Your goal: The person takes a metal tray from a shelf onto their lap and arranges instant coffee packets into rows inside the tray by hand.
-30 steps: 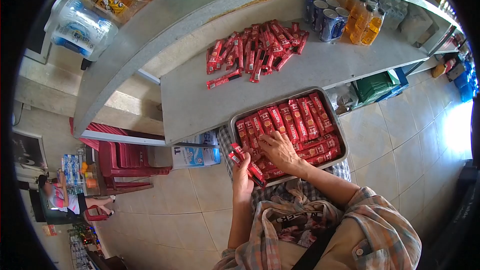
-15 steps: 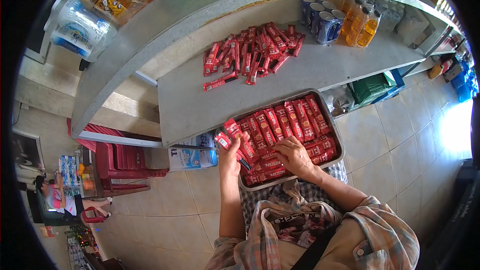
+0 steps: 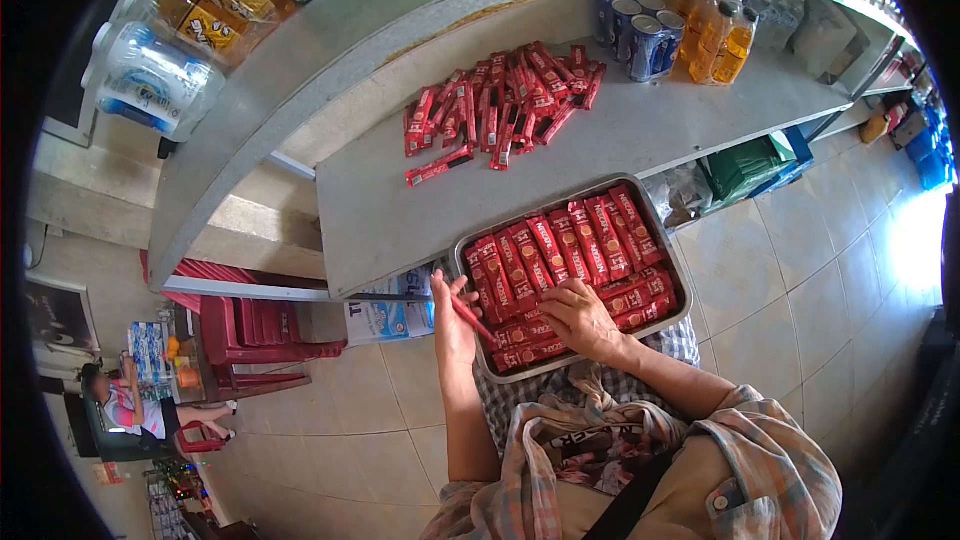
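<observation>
A metal tray [image 3: 686, 285] holds red instant-coffee stick sachets [image 3: 555, 250], an upright row along its far side and others lying crosswise nearer me. At the tray's left edge, my left hand [image 3: 455, 335] grips a red coffee sachet [image 3: 470, 320], seen edge-on; whether more than one is there I cannot tell. My right hand [image 3: 588, 320] rests over the middle of the tray with fingers bent together, their tips down on the sachets. What lies under those fingertips is hidden. A loose heap of the same sachets [image 3: 500, 105] lies on the grey shelf [image 3: 390, 210] beyond the tray.
Blue cans [image 3: 645, 40] and orange drink bottles [image 3: 725, 45] stand at the shelf's right. An upper shelf edge [image 3: 300, 70] curves overhead with bottles on it. A checked cloth [image 3: 640, 385] lies beneath the tray. At left are stacked red chairs [image 3: 250, 330] and a seated person [image 3: 140, 400].
My left hand has turned, so the sachets that fanned out above it now show as one edge-on red stick by the tray's left side. My right hand has barely shifted.
</observation>
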A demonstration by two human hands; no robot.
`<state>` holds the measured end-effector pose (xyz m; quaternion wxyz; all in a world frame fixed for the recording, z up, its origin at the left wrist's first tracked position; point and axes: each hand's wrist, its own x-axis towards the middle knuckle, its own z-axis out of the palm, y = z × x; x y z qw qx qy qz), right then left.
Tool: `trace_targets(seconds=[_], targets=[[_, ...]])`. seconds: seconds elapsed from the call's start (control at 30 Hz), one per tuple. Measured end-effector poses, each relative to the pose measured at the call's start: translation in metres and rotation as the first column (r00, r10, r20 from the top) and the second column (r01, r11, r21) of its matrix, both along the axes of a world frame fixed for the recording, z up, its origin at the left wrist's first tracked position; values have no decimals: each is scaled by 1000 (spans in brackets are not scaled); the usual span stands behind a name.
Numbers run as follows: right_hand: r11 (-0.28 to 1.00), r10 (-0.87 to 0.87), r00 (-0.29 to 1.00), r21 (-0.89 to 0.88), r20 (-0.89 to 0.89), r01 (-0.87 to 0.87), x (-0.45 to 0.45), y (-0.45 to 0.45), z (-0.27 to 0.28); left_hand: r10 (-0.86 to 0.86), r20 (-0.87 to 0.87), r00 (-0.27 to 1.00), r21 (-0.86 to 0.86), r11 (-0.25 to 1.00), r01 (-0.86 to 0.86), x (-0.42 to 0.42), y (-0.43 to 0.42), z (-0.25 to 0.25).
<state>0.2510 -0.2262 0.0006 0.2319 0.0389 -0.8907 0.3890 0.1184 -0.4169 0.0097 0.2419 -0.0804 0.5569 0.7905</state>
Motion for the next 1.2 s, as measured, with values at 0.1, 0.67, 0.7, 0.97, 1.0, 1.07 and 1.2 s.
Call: trace_targets(seconds=[0.1, 0.67, 0.7, 0.97, 1.0, 1.07, 1.2], targets=[[1000, 6, 999, -14, 35, -5, 1, 2, 0, -8, -132, 991, 78, 997, 18, 1, 14, 9], [1000, -10, 1000, -16, 13, 10, 1, 5, 0, -712, -331, 620, -916, 84, -393, 22, 19, -30], [1000, -10, 1000, -12, 12, 10, 2, 5, 1, -708, -335, 621, -914, 85, -397, 20, 18, -33], [988, -152, 988, -12, -5, 152, 4, 31, 10, -608, -583, 539, -803, 329, -498, 7, 28, -21], [977, -210, 978, 26, -16, 210, 5, 38, 13, -589, -625, 512, -775, 390, -498, 2, 29, -18], [960, -277, 960, 37, -41, 278, 9, 55, 14, -608, -641, 468, -762, 430, -485, -14, 36, -5], [927, -370, 929, 71, 3, 368, 26, 80, 16, -693, -639, 333, -752, 472, -460, -66, 57, 13]])
